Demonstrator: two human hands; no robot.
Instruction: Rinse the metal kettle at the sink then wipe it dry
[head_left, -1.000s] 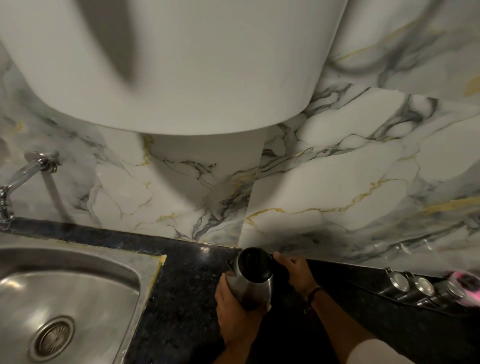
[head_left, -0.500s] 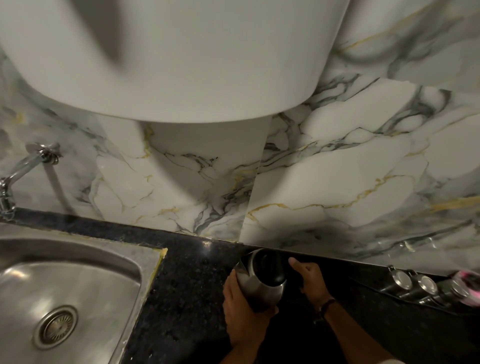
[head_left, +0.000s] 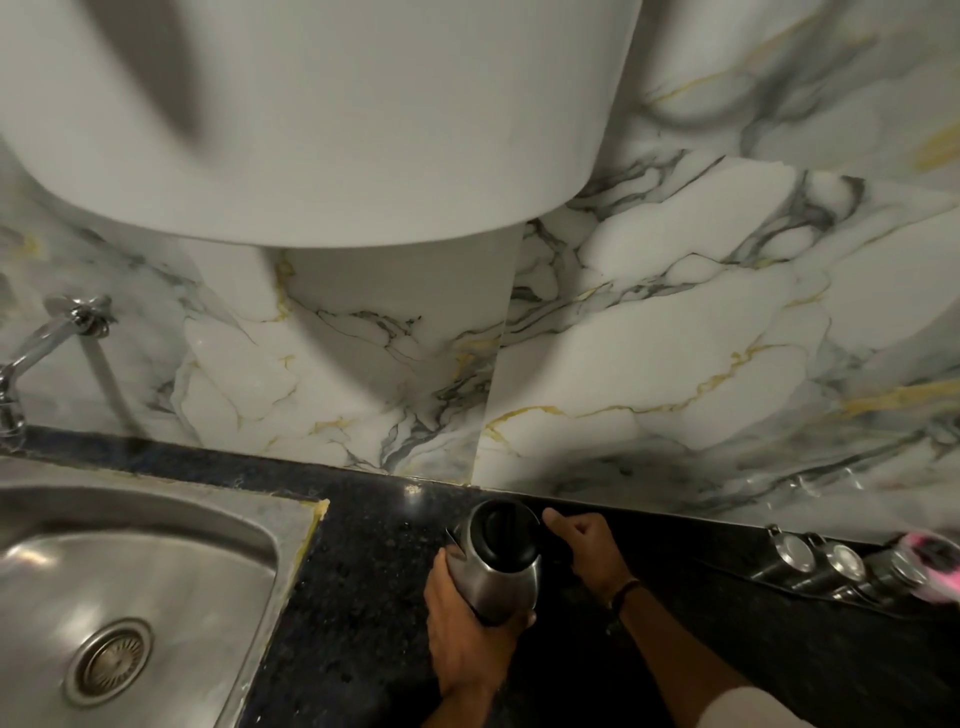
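The kettle (head_left: 501, 566) sits over the dark worktop (head_left: 363, 597), close to the far wall (head_left: 649, 364) and right of the sink (head_left: 130, 597), tilted so its dark open top faces up and away. Whether its base touches the worktop I cannot tell. Bare worktop lies between it and the sink's right rim, and more lies near to its left.

The left hand (head_left: 465, 629) is wrapped round the kettle's steel body from the near-left side, fingers curled under the lower end. The right hand (head_left: 584, 543) is loosely curled just right of the kettle's top, thumb pointing toward the rim; whether it touches is unclear. A dark band circles that wrist.

The tap (head_left: 47, 343) juts from the wall at far left, above the sink's back edge. The drain (head_left: 111, 660) shows in the basin. To the right, along the wall, stand three steel-lidded jars (head_left: 841, 564) in a row, with something pink (head_left: 935, 564) beyond them. A big white rounded body (head_left: 311, 119) hangs overhead.
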